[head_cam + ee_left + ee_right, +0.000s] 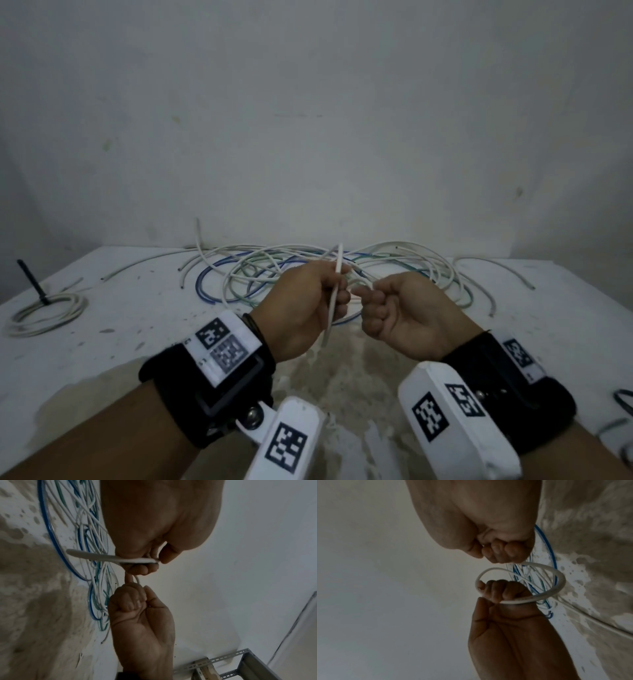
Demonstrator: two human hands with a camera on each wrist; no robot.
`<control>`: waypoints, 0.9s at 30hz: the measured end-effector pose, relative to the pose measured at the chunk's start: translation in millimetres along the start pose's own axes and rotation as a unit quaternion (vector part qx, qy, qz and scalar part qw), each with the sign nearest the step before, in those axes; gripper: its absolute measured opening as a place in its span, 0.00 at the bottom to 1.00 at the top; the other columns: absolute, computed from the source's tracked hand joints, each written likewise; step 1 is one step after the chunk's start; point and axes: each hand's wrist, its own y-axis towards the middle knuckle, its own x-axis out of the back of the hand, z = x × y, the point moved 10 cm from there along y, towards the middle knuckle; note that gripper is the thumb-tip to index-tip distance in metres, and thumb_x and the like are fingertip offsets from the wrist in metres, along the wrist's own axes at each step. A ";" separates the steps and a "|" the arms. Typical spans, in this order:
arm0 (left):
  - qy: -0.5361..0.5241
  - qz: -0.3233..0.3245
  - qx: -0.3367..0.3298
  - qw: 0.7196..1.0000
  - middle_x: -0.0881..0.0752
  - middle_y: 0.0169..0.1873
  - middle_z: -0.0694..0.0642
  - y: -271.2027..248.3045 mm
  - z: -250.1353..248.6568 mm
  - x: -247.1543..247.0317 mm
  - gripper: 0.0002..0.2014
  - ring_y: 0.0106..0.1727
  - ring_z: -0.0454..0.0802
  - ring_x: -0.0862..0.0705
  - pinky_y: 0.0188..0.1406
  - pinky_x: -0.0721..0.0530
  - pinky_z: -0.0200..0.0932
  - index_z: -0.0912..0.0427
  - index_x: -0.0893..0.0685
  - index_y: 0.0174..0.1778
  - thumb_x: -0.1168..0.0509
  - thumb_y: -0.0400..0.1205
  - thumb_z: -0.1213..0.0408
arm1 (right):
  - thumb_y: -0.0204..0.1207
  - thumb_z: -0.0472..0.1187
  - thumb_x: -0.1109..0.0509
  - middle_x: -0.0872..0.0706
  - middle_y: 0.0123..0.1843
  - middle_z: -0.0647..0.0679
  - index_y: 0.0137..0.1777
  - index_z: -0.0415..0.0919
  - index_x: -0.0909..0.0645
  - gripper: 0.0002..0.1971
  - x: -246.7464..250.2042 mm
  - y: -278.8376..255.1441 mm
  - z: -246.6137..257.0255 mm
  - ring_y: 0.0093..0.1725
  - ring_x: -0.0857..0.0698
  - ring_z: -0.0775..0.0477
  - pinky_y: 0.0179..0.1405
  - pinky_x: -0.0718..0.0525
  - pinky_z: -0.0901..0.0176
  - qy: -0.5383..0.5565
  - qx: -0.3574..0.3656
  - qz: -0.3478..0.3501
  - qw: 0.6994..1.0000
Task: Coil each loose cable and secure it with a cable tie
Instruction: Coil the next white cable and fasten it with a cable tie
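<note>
A white cable (331, 310) is bent into a small loop (557, 580) between my two hands, above the middle of the table. My left hand (337, 291) grips it in a fist, one end sticking up and one hanging down. In the left wrist view the cable (109, 558) runs across under my left thumb. My right hand (368, 298) is curled just to the right, fingers closed on the other side of the loop. A tangle of loose white, blue and green cables (260, 270) lies on the table behind both hands.
A coiled white cable (48, 313) with an upright black cable tie (32, 281) lies at the table's left. Part of another coil (624, 401) shows at the right edge. The stained white table (137, 308) meets a wall. A metal rack (240, 662) stands beyond.
</note>
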 end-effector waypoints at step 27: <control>0.215 0.009 -0.081 0.973 0.17 0.29 0.59 -2.4 -22.9 0.6 0.10 0.26 0.48 0.18 0.27 0.16 0.37 0.61 0.23 0.34 0.36 0.81 0.74 | 0.83 0.32 0.43 0.16 0.27 0.47 0.44 0.34 0.18 0.12 -26.3 -6.1 12.3 0.28 0.18 0.50 0.28 0.21 0.60 -0.158 0.206 0.031 0.965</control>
